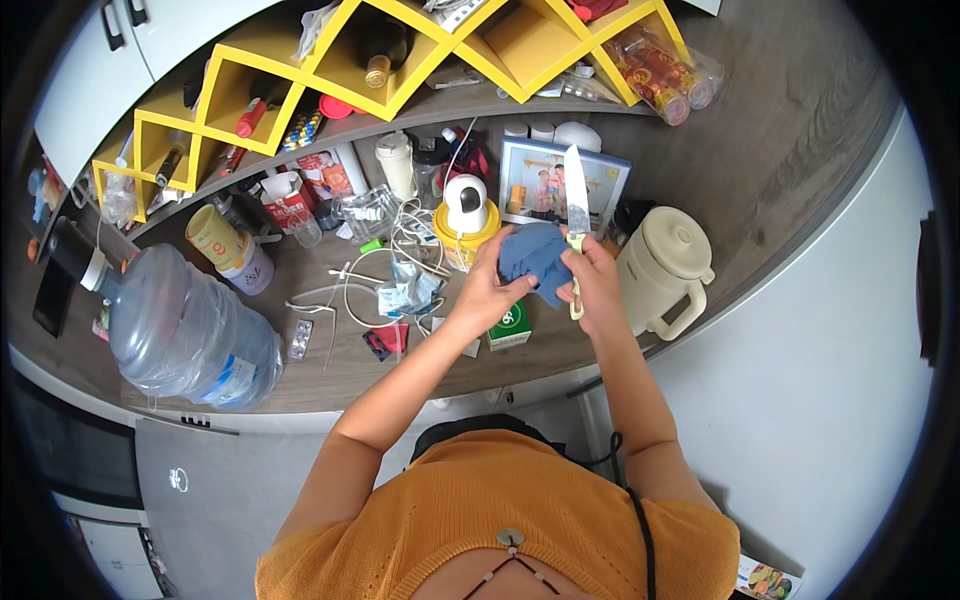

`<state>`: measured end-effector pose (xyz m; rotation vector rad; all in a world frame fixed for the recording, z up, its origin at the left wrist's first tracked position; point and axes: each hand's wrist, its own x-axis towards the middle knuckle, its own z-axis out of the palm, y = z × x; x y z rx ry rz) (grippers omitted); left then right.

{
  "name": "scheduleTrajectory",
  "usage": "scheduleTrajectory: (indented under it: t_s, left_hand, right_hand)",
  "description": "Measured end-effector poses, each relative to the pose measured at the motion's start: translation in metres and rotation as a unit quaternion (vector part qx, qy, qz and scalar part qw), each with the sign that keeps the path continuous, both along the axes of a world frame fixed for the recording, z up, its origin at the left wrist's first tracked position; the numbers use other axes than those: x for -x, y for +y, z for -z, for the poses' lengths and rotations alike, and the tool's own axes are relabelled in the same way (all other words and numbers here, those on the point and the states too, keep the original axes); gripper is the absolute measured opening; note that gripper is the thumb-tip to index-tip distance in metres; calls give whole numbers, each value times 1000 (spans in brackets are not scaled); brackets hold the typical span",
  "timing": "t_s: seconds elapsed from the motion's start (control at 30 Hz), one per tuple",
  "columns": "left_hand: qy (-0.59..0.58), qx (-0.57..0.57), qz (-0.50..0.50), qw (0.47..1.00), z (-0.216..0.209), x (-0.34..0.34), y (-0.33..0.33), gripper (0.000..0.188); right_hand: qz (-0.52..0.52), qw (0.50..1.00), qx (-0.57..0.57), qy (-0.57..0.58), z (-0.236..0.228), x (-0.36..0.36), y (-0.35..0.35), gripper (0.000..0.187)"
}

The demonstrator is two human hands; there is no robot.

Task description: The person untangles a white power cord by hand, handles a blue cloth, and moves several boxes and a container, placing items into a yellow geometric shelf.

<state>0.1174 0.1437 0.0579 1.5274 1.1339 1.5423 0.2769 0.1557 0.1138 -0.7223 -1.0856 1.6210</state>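
My left hand (pixel 490 287) is closed round a bunched blue-grey cloth (pixel 534 255), held up over the counter. In my right hand (pixel 600 287) is a knife (pixel 577 196) with a pale green handle. Its blade points up and away from me, bare above the cloth. The fingers of my right hand wrap the handle and sit right beside the cloth, which touches the knife near the handle. A green and white box (pixel 511 326) stands just below my hands. Behind the blade is a framed photo (pixel 521 178).
A cream lidded jug (pixel 668 262) stands close to my right hand. White cables (pixel 350 285) and a white camera on a yellow-lidded jar (pixel 466 204) lie left of my hands. A large water bottle (pixel 190 325) is at the left. Yellow lattice shelves (pixel 395 97) hang at the back.
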Motion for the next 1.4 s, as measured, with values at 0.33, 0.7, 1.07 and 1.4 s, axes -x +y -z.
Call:
scheduleTrajectory:
  t_s: [0.33, 0.7, 1.07, 1.4]
  left_hand:
    - [-250, 36, -30, 967, -71, 21, 20, 32]
    - [-202, -61, -68, 975, -138, 31, 73, 37]
    - [17, -176, -83, 981, -198, 31, 179, 46]
    - [51, -235, -169, 956, -174, 59, 137, 33]
  right_hand:
    - [16, 980, -84, -180, -5, -17, -5, 35]
    - [203, 802, -381, -412, -5, -43, 11, 31]
    - [341, 653, -428, -524, -89, 3, 81, 32]
    - [357, 546, -538, -534, -128, 30, 152, 18]
